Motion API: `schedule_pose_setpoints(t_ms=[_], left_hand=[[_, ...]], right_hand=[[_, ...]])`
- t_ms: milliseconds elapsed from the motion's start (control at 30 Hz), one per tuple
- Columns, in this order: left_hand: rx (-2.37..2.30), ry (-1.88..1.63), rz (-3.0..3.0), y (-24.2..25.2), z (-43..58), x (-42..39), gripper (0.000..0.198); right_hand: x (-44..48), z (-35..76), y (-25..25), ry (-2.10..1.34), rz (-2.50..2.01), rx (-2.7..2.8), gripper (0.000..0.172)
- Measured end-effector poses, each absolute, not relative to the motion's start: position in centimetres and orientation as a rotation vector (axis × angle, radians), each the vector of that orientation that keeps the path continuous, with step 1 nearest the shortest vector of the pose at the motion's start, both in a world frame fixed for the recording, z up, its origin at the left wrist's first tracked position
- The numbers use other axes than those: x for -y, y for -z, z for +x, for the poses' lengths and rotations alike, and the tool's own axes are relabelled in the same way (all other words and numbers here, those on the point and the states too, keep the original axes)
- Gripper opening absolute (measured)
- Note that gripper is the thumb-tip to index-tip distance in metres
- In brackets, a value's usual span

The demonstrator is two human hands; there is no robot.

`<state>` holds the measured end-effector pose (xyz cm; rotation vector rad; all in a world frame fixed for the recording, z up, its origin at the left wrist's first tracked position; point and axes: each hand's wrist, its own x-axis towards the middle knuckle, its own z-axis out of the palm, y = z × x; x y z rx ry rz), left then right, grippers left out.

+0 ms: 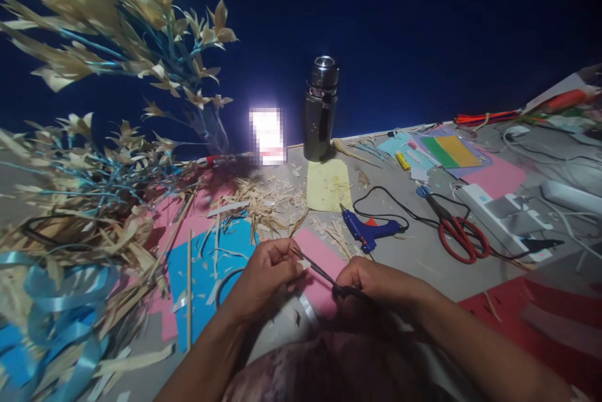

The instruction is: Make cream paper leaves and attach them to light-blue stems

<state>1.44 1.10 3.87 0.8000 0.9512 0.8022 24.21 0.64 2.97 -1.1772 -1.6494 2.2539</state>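
Note:
My right hand [360,276] is closed around the dark handles of a slim pair of scissors [322,273]. Their blades point up and left toward my left hand [270,267]. The fingers of that hand are pinched on a small pale piece [305,263], close by the blade tips; its material is hard to make out. Beneath my hands lie a pink sheet [320,245] and, to the left, a blue sheet [202,264] with scraps and a thin stick [189,289] on it.
A blue glue gun [369,232] lies ahead, near red-handled scissors [463,239] and a white power strip [498,214]. A dark flask [320,110] stands behind a yellow sheet [329,185]. Dried-husk flowers [160,32] and blue ribbon [70,289] crowd the left.

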Motion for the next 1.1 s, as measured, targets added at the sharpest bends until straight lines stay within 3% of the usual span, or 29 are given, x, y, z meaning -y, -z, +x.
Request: schedule_pose_setpoints(t_ms=[733, 1100], left_hand=[[-0.919, -0.882, 0.818, -3.58, 1.30, -1.37, 0.013], [-0.839, -0.881, 0.776, -4.29, 1.41, -1.34, 0.012]], right_hand=[[-0.31, 24.20, -2.21, -2.188, -1.354, 1.530, 0.027], [-0.11, 23.87, -2.38, -2.158, -1.335, 1.554, 0.030]])
